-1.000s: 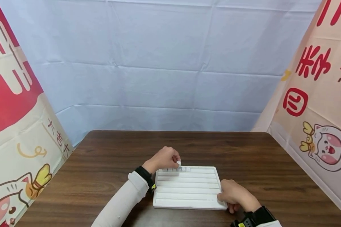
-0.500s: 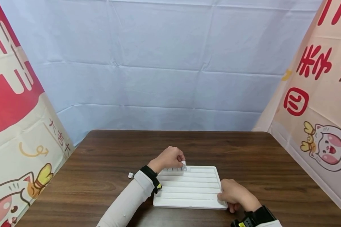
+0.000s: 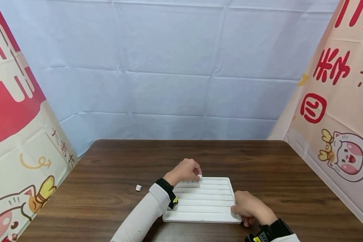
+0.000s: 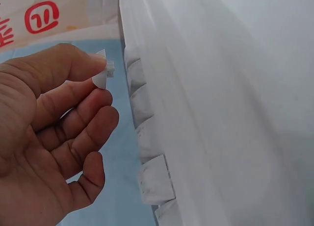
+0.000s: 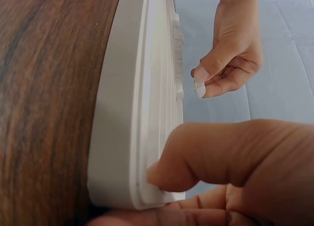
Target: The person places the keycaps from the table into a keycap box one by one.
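My left hand pinches a small white keycap between thumb and forefinger; its stem shows in the left wrist view. It hovers at the far edge of a white ridged tray. A row of white keycaps stands along that far edge, partly hidden by the left hand in the head view. My right hand grips the tray's near right corner, thumb on top and fingers beneath, as the right wrist view shows.
One loose white keycap lies on the brown wooden table, left of the tray. A pale blue cloth hangs behind the table, and printed cloths hang at both sides.
My left hand has moved right along the tray's far edge, still pinching a keycap. The loose keycap on the table has come into view from behind the left arm. The right hand stays put.
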`<state>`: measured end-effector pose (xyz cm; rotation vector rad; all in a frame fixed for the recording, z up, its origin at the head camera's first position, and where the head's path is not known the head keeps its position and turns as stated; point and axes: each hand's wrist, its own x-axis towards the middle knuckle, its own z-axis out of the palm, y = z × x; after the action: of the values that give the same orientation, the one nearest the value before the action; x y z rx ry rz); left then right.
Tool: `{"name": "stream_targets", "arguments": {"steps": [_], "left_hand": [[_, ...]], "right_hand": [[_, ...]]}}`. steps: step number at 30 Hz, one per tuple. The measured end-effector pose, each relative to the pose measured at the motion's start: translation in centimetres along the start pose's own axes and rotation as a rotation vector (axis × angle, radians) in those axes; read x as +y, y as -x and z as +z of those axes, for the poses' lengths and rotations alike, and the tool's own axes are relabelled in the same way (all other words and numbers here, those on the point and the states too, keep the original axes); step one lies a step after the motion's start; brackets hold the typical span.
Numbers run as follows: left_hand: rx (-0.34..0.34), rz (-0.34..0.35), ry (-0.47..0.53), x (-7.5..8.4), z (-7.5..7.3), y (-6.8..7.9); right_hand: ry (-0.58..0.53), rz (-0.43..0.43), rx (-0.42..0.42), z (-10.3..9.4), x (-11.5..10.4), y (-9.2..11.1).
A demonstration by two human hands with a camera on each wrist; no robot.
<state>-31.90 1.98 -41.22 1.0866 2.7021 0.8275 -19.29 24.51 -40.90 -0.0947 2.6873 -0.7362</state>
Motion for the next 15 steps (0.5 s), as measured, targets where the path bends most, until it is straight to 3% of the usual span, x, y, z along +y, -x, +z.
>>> {"name": "stream_targets", "arguments": {"steps": [15], "left_hand": [[-0.016, -0.011, -0.008, 0.65, 0.67, -0.96]], "right_hand": [[0.007, 0.000, -0.022, -0.05, -0.09, 0.04]]}}
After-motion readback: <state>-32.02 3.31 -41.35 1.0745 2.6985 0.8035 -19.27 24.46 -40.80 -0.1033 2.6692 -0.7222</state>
